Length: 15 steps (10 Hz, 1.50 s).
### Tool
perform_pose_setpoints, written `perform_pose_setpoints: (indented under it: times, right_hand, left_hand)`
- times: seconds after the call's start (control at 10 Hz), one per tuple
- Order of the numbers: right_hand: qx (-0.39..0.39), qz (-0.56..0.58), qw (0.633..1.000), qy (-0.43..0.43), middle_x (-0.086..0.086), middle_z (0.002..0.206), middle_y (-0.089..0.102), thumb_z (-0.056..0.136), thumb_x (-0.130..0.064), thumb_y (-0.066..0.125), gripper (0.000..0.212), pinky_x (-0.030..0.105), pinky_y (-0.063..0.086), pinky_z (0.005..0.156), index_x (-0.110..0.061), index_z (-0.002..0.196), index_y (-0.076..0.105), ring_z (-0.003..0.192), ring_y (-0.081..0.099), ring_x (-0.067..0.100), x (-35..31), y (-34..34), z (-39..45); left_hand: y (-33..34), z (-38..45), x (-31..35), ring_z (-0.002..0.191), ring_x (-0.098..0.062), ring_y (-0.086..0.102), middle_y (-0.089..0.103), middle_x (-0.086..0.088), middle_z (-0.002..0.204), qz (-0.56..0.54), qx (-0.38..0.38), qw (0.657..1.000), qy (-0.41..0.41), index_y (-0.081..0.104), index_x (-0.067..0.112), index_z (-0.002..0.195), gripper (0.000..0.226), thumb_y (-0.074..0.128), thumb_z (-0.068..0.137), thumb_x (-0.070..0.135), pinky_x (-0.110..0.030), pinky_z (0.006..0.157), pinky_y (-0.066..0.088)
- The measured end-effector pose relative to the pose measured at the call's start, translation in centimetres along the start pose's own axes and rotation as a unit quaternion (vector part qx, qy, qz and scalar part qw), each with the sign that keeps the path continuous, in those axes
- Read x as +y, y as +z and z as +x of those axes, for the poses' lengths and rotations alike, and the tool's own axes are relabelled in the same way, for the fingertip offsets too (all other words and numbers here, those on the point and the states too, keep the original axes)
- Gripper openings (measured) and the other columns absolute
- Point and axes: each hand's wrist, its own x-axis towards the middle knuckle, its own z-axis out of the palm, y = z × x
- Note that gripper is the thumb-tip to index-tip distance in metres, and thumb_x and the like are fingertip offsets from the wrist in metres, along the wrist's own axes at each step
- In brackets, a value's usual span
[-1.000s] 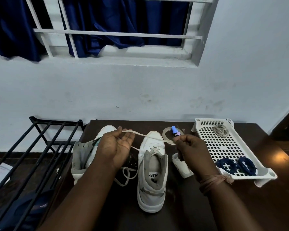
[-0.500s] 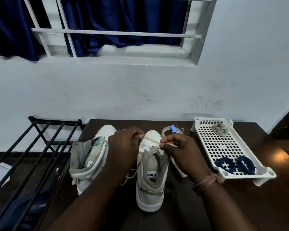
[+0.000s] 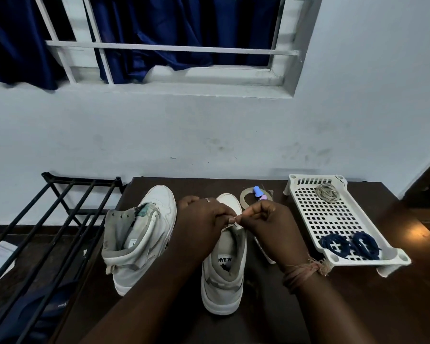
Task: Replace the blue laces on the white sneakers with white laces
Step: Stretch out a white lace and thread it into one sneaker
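Progress looks past halfway, I judge. Both blue laces [image 3: 349,247] lie coiled at the lower end of the tray [image 3: 308,184], right of centre in the frame, so the removal is done. A pale coil [image 3: 328,192] at the tray's upper end I take for the second white lace, not yet used.

At centre, my left hand [image 3: 204,219] and right hand [image 3: 266,219] meet over the right shoe [image 3: 225,269]; each has fingers curled, pinching the white lace [image 3: 234,218] between the fingertips above the tongue. How many eyelets it has passed I cannot tell; the hands hide them.

The left shoe [image 3: 139,234], left of centre, shows bare eyelets, so its whole lacing remains.
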Motion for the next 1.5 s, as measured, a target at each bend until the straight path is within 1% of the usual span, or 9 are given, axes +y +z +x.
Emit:
perform_pose_setpoints:
  times: [0.2,0.3,0.4,0.5,0.6,0.7,1.0,1.2,1.5]
  right_hand:
    - [-0.092,-0.055,0.985,0.134,0.01,0.061,0.067,0.084,-0.041,0.072,0.034,0.027,0.045,0.055,-0.007,0.077,0.074,0.049,0.056,0.012,0.7,0.5,-0.4]
    - [-0.078,-0.078,0.983,0.148,0.005,0.069,0.064,0.086,-0.029,0.062,0.025,0.033,0.048,0.068,-0.007,0.079,0.071,0.064,0.058,0.018,0.9,-0.1,-0.4]
    - [-0.132,-0.119,0.977,0.12,0.006,0.113,0.071,0.09,-0.02,0.06,0.027,0.026,0.048,0.092,-0.012,0.114,0.071,0.108,0.066,0.021,0.4,-0.6,-0.6]
    - [-0.095,0.037,0.965,0.243,0.027,0.121,0.065,0.094,-0.01,0.055,0.031,0.037,0.056,0.086,0.007,0.118,0.065,0.112,0.064,0.039,0.5,-0.3,-0.4]
    - [-0.13,0.003,0.969,0.209,0.033,0.114,0.065,0.096,-0.007,0.053,0.031,0.044,0.058,0.081,0.014,0.118,0.061,0.095,0.069,0.039,0.9,-0.3,-0.5]
    - [-0.139,0.009,0.965,0.222,0.017,0.089,0.066,0.096,-0.005,0.053,0.029,0.028,0.055,0.056,0.013,0.118,0.061,0.066,0.062,0.019,0.7,-0.6,-0.5]
    - [-0.135,0.117,0.951,0.254,0.009,0.078,0.066,0.095,-0.008,0.057,0.013,0.027,0.054,0.052,-0.006,0.085,0.065,0.062,0.065,0.017,0.9,-0.3,-0.3]
    - [-0.138,0.213,0.912,0.321,0.015,0.076,0.072,0.101,-0.008,0.049,0.023,0.045,0.061,0.079,0.002,0.093,0.068,0.076,0.067,0.028,0.7,-0.2,-0.2]
    - [-0.112,0.113,0.957,0.244,0.029,0.079,0.071,0.094,-0.003,0.061,0.02,0.033,0.057,0.058,0.001,0.078,0.071,0.061,0.067,0.03,2.3,0.9,-0.2]
  left_hand:
    - [0.8,-0.6,0.1,0.092,-0.011,0.059,0.063,0.013,0.086,0.07,-0.042,0.995,-0.063,0.064,0.032,0.089,0.02,0.046,0.087,0.04,-0.038,0.084,0.031]
    - [1.4,-1.1,0.0,0.089,-0.014,0.058,0.062,0.012,0.084,0.132,-0.053,0.988,-0.064,0.064,0.032,0.086,0.022,0.045,0.09,0.043,-0.04,0.082,0.033]
    - [1.4,-1.2,0.5,0.09,-0.016,0.057,0.062,0.01,0.084,0.172,-0.055,0.982,-0.059,0.066,0.031,0.085,0.026,0.045,0.09,0.046,-0.038,0.08,0.028]
    - [1.2,-0.9,0.6,0.101,-0.012,0.054,0.065,0.012,0.093,0.181,-0.088,0.977,-0.067,0.07,0.035,0.092,0.028,0.049,0.09,0.053,-0.037,0.079,0.02]
    - [1.1,-1.0,0.6,0.107,-0.011,0.053,0.066,0.014,0.097,0.163,-0.093,0.98,-0.064,0.072,0.039,0.096,0.025,0.055,0.09,0.055,-0.038,0.081,0.019]
    - [1.3,-1.1,0.5,0.108,-0.009,0.052,0.066,0.016,0.097,0.134,-0.099,0.983,-0.078,0.072,0.04,0.095,0.023,0.057,0.089,0.056,-0.037,0.081,0.019]
    - [1.1,-1.1,1.1,0.108,-0.011,0.051,0.066,0.015,0.098,0.119,-0.094,0.985,-0.088,0.073,0.037,0.096,0.024,0.055,0.092,0.051,-0.036,0.081,0.02]
    - [1.5,-1.0,0.4,0.102,-0.008,0.057,0.065,0.021,0.084,0.054,-0.123,0.986,-0.097,0.072,0.041,0.086,0.034,0.046,0.081,0.062,-0.041,0.089,0.032]
    - [2.0,-1.3,0.3,0.104,-0.014,0.047,0.063,0.02,0.092,0.077,-0.075,0.986,-0.127,0.076,0.048,0.082,0.016,0.063,0.075,0.055,-0.046,0.09,0.039]
